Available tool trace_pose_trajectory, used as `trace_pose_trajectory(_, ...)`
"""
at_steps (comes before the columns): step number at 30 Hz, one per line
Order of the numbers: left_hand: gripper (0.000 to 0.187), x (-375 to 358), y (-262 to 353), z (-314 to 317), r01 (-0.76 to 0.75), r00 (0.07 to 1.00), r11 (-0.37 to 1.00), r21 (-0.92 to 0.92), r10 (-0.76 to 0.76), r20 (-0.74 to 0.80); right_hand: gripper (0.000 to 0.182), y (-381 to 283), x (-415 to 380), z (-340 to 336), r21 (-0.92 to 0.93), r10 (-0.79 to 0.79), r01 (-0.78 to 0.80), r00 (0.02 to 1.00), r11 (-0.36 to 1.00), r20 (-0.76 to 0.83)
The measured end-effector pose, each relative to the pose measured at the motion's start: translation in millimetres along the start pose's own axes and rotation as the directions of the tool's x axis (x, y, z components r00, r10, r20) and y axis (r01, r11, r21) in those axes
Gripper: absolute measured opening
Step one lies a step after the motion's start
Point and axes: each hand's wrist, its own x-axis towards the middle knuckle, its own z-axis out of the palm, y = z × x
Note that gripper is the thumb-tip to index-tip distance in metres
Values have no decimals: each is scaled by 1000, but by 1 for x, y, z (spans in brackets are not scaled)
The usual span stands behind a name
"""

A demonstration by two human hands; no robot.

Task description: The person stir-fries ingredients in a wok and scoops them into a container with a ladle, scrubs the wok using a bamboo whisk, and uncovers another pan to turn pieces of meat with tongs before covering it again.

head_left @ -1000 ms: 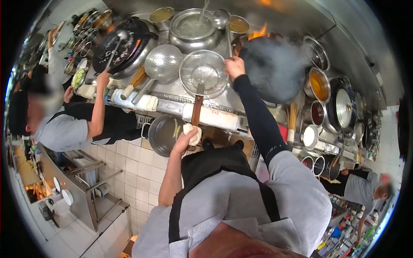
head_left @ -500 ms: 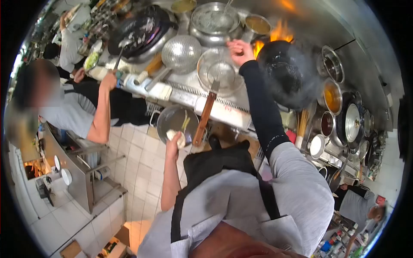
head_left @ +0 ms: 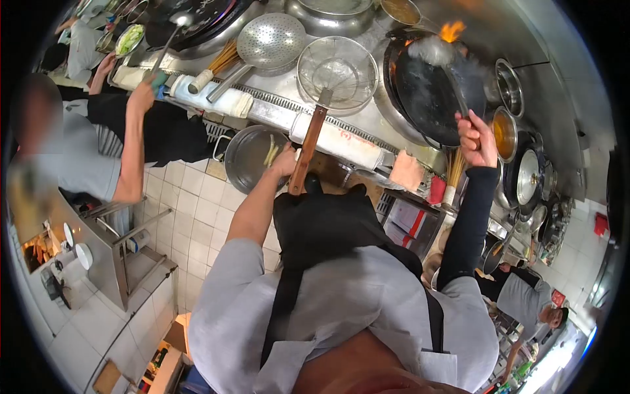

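My right hand (head_left: 478, 139) is closed around the handle of a ladle (head_left: 455, 88). Its rounded head is blurred over the far side of a dark, smoking wok (head_left: 420, 98), with a flame (head_left: 451, 31) behind the rim. My left hand (head_left: 286, 161) has curled fingers beside the rim of a metal pot (head_left: 233, 161), close to the wooden handle (head_left: 308, 154) of a wire strainer (head_left: 338, 72). Whatever sits in those fingers is hidden. Pale green stalks (head_left: 271, 151) show over the pot, next to the fingers.
A perforated skimmer (head_left: 271, 41) and a bamboo brush (head_left: 220, 64) lie along the stove to the left. There, a co-worker's hand (head_left: 140, 98) holds another ladle. Metal bowls, one with orange liquid (head_left: 504, 134), line the right side. A folded cloth (head_left: 407, 171) hangs at the front edge.
My right hand has moved from beside the flame to the near right of the wok and now holds a ladle. My left hand has moved up to the wooden handle; its pale item is hidden.
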Motion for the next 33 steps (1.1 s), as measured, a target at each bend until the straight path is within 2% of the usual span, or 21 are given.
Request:
trace_pose_trajectory(2, 61, 11, -5, 2, -106, 994, 994, -6, 106, -23, 28, 14, -8, -11, -320, -123, 35, 958, 947, -259)
trace_pose_trajectory(4, 50, 24, 1, -9, -152, 988, 983, -103, 147, -48, 28, 47, -3, -43, -737, -391, 17, 856, 676, -339)
trace_pose_trajectory(5, 47, 20, 10, -17, -135, 990, 970, -202, 127, -54, 28, 77, 15, -84, -987, -729, 109, 685, 118, -11)
trace_pose_trajectory(6, 43, 17, 17, -23, -116, 993, 947, -299, 105, -55, 29, 97, 26, -116, -876, -767, 9, 478, -482, 428)
trace_pose_trajectory(8, 36, 26, 12, -15, -52, 997, 894, -445, 75, 33, 30, 140, -2, -58, -970, -871, -52, 455, -237, 188)
trace_pose_trajectory(10, 32, 35, -8, 8, 16, 994, 828, -560, 45, 95, 28, 173, -9, -31, -988, -845, 151, 525, -19, 97)
trace_pose_trajectory(12, 31, 46, -26, 32, 65, 992, 753, -655, 20, 122, 29, 223, 28, -73, -970, -681, 123, 694, -209, 235)
trace_pose_trajectory(14, 36, 33, -2, 21, 198, 980, 466, -862, -79, 182, 27, 255, 28, -37, -931, -535, 262, 840, 255, 89)
trace_pose_trajectory(15, 40, 27, 10, 13, 249, 967, 293, -923, -120, 223, 27, 271, 35, -32, -951, -524, 238, 845, 196, 104)
trace_pose_trajectory(17, 47, 20, 26, 2, 278, 955, 161, -947, -155, 253, 28, 303, 49, -26, -977, -485, 166, 871, 130, 84)
trace_pose_trajectory(20, 41, 39, -15, 54, 213, 976, 167, -963, -88, 200, 32, 312, 54, -25, -992, -340, 93, 938, 80, 60)
trace_pose_trajectory(21, 42, 31, -4, 44, 238, 964, -35, -971, -114, 240, 34, 306, 52, -33, -990, -255, 127, 961, 68, 105)
trace_pose_trajectory(22, 48, 35, -18, 61, 190, 979, 7, -982, -81, 189, 38, 297, 49, -42, -985, -167, 162, 974, 56, 150)
trace_pose_trajectory(23, 60, 39, -31, 78, 138, 990, 45, -989, -47, 136, 42, 299, 50, -70, -967, -340, 252, 906, -41, 251)
trace_pose_trajectory(24, 75, 42, -44, 94, 83, 997, 80, -993, -13, 82, 43, 277, 45, -88, -977, -354, 213, 913, -13, 204)
trace_pose_trajectory(25, 75, 45, -52, 100, 102, 995, 136, -985, 1, 103, 31, 272, 61, -145, -918, -536, 260, 749, -301, 388)
trace_pose_trajectory(27, 72, 46, -55, 103, 99, 995, 161, -982, 17, 103, 17, 198, 14, -165, -988, -574, -83, 819, -133, 9)
trace_pose_trajectory(28, 69, 43, -51, 99, 80, 996, 129, -988, 20, 83, 21, 195, 21, -232, -922, -798, -319, 602, -222, -16)
trace_pose_trajectory(30, 58, 38, -28, 83, 40, 998, 52, -998, -47, 37, 34, 169, -6, -245, -762, -856, -648, 401, -13, -326)
trace_pose_trajectory(31, 59, 32, -4, 64, 19, 993, 9, -1000, -119, 18, 39, 160, -11, -261, -725, -813, -689, 407, 26, -416)
trace_pose_trajectory(33, 74, 35, -2, 69, -75, 983, 254, -964, -143, -114, 54, 155, -4, -335, -690, -714, -724, 491, -15, -499)
